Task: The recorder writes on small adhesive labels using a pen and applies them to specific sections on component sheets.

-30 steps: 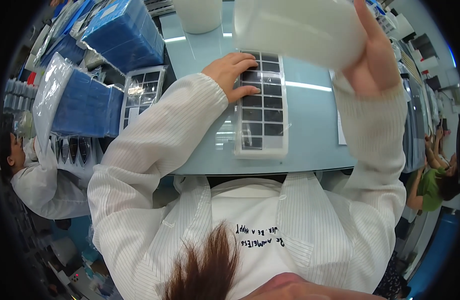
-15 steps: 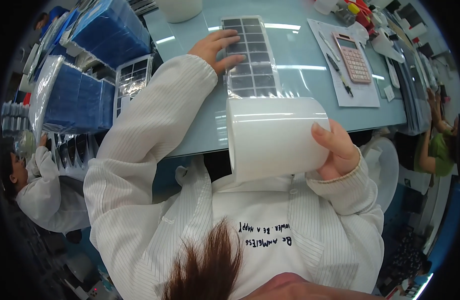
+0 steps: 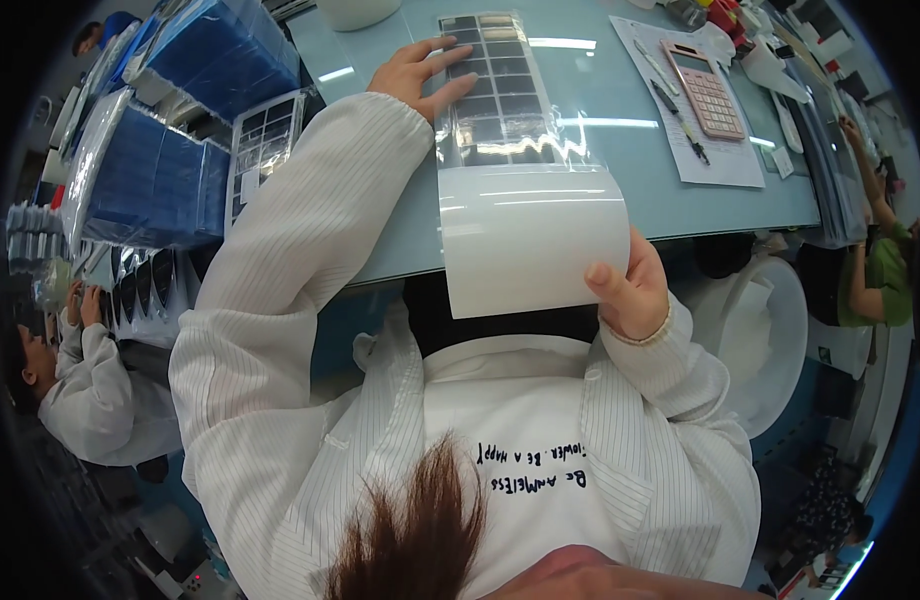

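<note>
A clear sheet with a grid of dark grey rectangles [image 3: 507, 98] lies on the glass-topped table before me. My left hand [image 3: 420, 78] rests on its left side, fingers spread and flat. From the sheet's near end a glossy white film [image 3: 535, 240] curves up and back toward my chest, past the table edge. My right hand [image 3: 635, 288] pinches the film's near right corner, thumb on top and fingers behind it. Whether the film is still joined to the sheet under the curve is hidden.
On the right, a pink calculator [image 3: 708, 92] and pens lie on white paper [image 3: 728, 168]. Blue wrapped stacks [image 3: 155, 180] and another gridded sheet [image 3: 265, 145] stand left. A white tub [image 3: 358, 12] is at the back, a white bin [image 3: 780, 340] below right. People work on both sides.
My right hand has drawn the white film lower and slightly left, and its roll-like curve has flattened out. The gridded sheet and my left hand appear a little higher in the picture.
</note>
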A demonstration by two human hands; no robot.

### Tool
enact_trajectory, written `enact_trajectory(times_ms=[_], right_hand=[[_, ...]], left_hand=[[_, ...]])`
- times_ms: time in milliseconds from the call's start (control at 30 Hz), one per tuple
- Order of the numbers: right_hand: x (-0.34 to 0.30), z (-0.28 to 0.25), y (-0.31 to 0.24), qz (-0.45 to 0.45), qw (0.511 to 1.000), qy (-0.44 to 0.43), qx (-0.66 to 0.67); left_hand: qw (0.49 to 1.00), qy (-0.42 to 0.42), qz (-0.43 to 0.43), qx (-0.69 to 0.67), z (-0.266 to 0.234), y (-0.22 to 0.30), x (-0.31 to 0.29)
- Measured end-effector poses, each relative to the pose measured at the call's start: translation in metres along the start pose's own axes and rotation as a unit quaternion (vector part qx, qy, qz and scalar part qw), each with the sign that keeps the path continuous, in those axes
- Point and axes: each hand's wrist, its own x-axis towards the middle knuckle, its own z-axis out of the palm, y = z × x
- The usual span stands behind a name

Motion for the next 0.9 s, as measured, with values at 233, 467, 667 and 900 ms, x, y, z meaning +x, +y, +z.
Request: enact_trajectory(times_ms=[233,467,667,900], right_hand=[[-0.017,0.019,-0.017,0.008,0.998,0.054,0.031],[-0.025,0.027,-0.032,0.194,0.973,0.104,0.076],[-0.029,0.025,-0.02,0.239,0.947,0.112,0.185],[-0.029,0.021,-0.001,0.253,0.952,0.117,0.125]], left_hand=[[0.999,-0.002,0.007,-0.047,0.002,-0.009,-0.003],[0.989,-0.009,0.005,-0.145,0.005,-0.018,-0.002],[0.974,-0.005,0.002,-0.227,0.007,-0.022,-0.002],[0.966,-0.01,0.069,-0.248,0.015,-0.043,0.001]])
